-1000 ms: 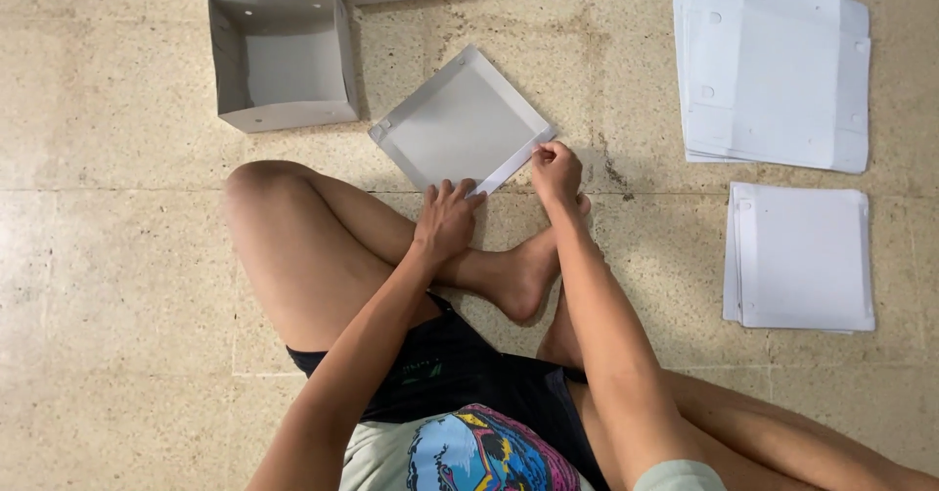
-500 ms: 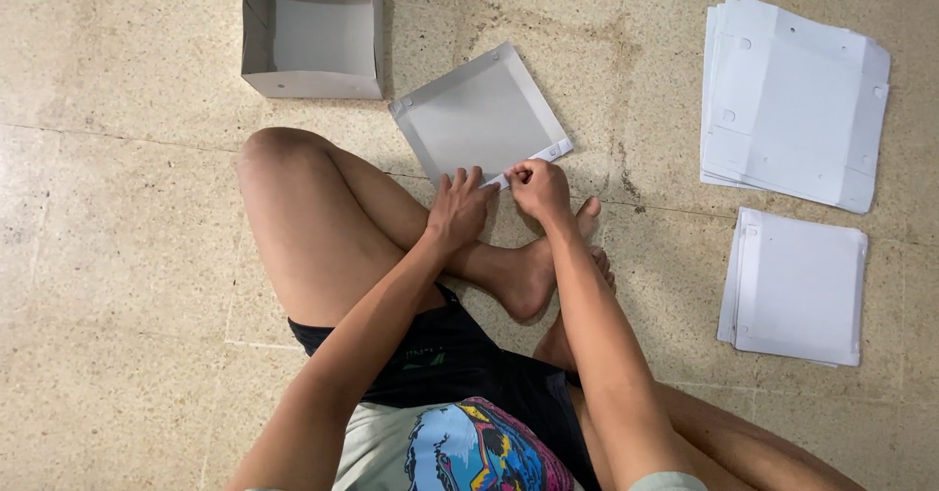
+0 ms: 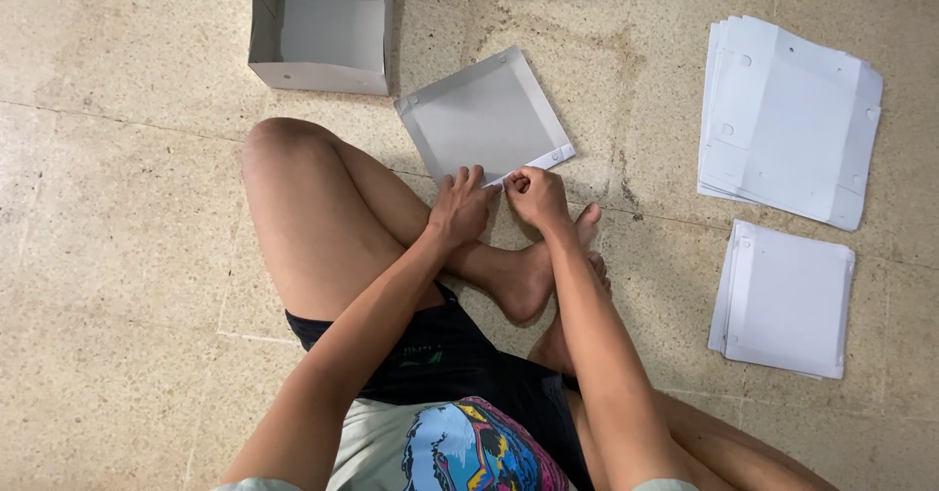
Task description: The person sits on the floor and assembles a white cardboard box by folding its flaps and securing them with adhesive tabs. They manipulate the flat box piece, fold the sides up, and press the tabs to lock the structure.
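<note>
I see the grey cardboard sheet (image 3: 484, 119) lying flat on the floor (image 3: 117, 207) with its edges folded up, and my left hand (image 3: 460, 205) presses spread fingers on its near edge while my right hand (image 3: 536, 196) is pinched shut on the white flap at that same edge. Beyond the sheet, just past its far left corner, stands an open grey box (image 3: 323, 26). Well to the sheet's right lie two stacks of flat white blanks, the larger stack (image 3: 787, 119) farther and the smaller stack (image 3: 787, 300) nearer.
</note>
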